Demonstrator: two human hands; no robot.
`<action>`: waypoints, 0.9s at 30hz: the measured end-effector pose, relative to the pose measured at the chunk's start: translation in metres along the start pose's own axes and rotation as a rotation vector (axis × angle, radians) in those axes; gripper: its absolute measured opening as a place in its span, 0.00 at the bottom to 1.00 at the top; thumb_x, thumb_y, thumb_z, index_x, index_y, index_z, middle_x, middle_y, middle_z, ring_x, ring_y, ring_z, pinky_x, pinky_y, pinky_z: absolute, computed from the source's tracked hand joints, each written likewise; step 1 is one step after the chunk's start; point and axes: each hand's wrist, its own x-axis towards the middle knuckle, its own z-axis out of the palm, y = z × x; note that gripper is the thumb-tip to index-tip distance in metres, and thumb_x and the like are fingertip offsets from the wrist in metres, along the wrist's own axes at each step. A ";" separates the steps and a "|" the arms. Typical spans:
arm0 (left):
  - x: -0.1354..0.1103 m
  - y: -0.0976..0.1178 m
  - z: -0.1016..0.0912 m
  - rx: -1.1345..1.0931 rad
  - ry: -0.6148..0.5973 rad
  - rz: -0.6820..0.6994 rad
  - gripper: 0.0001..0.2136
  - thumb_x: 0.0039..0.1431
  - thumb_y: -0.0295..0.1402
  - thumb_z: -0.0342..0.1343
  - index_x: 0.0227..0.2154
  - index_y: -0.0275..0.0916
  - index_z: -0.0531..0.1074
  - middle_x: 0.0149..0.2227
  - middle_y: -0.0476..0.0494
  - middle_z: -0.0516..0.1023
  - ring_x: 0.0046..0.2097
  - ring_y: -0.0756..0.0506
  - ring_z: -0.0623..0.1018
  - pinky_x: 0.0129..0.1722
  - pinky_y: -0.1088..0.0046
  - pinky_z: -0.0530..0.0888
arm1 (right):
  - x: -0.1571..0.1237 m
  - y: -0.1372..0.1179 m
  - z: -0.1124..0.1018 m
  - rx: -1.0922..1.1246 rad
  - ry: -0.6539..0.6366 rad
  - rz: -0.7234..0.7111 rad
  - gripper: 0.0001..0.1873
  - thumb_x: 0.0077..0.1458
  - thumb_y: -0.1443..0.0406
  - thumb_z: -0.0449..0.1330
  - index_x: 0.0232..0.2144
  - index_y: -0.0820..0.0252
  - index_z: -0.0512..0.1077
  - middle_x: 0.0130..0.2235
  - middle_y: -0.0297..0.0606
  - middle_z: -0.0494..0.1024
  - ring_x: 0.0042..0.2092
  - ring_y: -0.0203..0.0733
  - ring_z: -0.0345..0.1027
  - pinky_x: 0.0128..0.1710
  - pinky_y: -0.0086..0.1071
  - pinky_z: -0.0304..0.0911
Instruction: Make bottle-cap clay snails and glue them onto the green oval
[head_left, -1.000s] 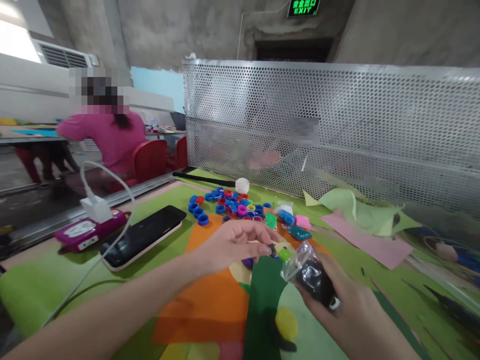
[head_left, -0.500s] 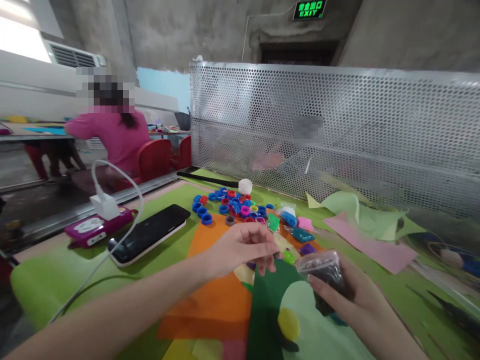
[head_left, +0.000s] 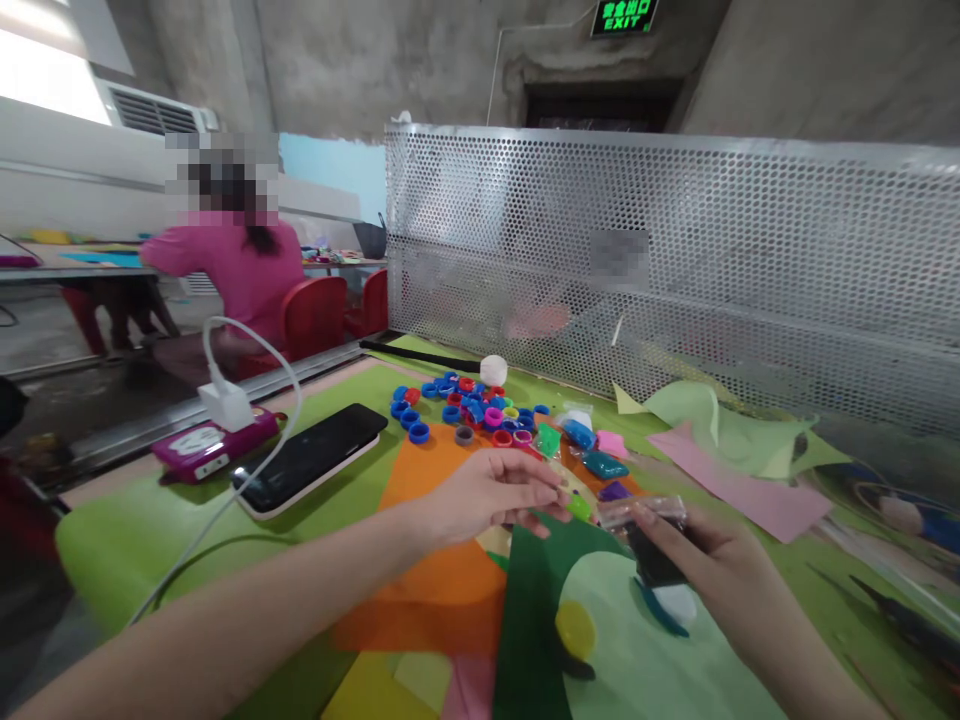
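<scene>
My right hand (head_left: 709, 550) grips a small clear zip bag (head_left: 660, 555) with a dark, clay-like filling, its thumb across the upper part of the bag. To its left, my left hand (head_left: 499, 495) hovers over the paper with thumb and forefinger tips drawn together; whatever lies between them is too small to make out. Beneath the hands is a dark green sheet (head_left: 532, 600) bearing a pale green rounded shape (head_left: 637, 650), a yellow oval (head_left: 576, 630) and a teal-and-white piece (head_left: 671, 608). An orange sheet (head_left: 427, 590) lies under my left wrist.
Several coloured rings (head_left: 418, 433) and small bags of coloured clay (head_left: 604, 465) lie beyond my hands. At left are a phone (head_left: 311, 460), a purple power strip (head_left: 214, 447) and a white cable. Paper scraps (head_left: 739, 490) and scissors (head_left: 907, 620) are at right. A perforated metal screen (head_left: 675, 230) borders the table.
The bag in my right hand has risen slightly and tilted, and my thumb has shifted up onto its top part, uncovering the teal-and-white piece. My left hand's fingertips have moved slightly right, toward the bag.
</scene>
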 end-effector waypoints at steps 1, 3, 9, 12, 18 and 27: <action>0.000 -0.001 -0.001 0.000 -0.003 -0.007 0.15 0.41 0.36 0.69 0.31 0.34 0.75 0.31 0.44 0.79 0.34 0.47 0.80 0.29 0.75 0.75 | 0.000 0.001 0.000 0.012 0.009 -0.012 0.19 0.43 0.48 0.64 0.22 0.57 0.79 0.24 0.37 0.76 0.27 0.41 0.69 0.24 0.29 0.65; 0.001 -0.003 -0.002 0.013 -0.005 -0.013 0.17 0.39 0.35 0.70 0.32 0.34 0.75 0.33 0.43 0.79 0.36 0.47 0.80 0.30 0.75 0.75 | 0.000 0.002 0.001 0.023 0.032 -0.024 0.18 0.42 0.48 0.64 0.22 0.56 0.79 0.24 0.36 0.77 0.27 0.42 0.69 0.24 0.30 0.65; 0.001 -0.004 0.000 0.189 -0.011 0.018 0.13 0.43 0.38 0.68 0.28 0.35 0.74 0.25 0.52 0.75 0.25 0.53 0.76 0.27 0.76 0.72 | -0.009 0.002 0.008 -0.100 0.022 -0.084 0.16 0.47 0.51 0.60 0.23 0.54 0.79 0.23 0.33 0.77 0.27 0.41 0.70 0.24 0.29 0.65; -0.004 -0.004 0.006 0.335 -0.064 0.019 0.13 0.47 0.41 0.65 0.26 0.35 0.74 0.19 0.54 0.71 0.20 0.54 0.72 0.23 0.78 0.69 | -0.014 0.000 0.011 -0.147 0.041 -0.138 0.16 0.50 0.53 0.58 0.22 0.54 0.78 0.23 0.33 0.78 0.28 0.43 0.72 0.27 0.30 0.67; -0.015 -0.008 0.016 0.631 -0.103 0.079 0.10 0.51 0.38 0.62 0.26 0.35 0.75 0.22 0.52 0.70 0.22 0.54 0.69 0.22 0.79 0.66 | -0.012 0.005 0.017 -0.250 -0.028 -0.359 0.13 0.54 0.59 0.55 0.27 0.54 0.78 0.34 0.36 0.80 0.38 0.45 0.74 0.38 0.34 0.70; -0.016 -0.005 0.019 0.979 -0.169 0.290 0.13 0.59 0.30 0.54 0.19 0.36 0.69 0.22 0.53 0.60 0.26 0.52 0.62 0.26 0.77 0.59 | -0.014 0.004 0.011 -0.325 -0.267 -0.395 0.19 0.62 0.59 0.47 0.50 0.52 0.71 0.48 0.38 0.75 0.49 0.43 0.70 0.48 0.38 0.66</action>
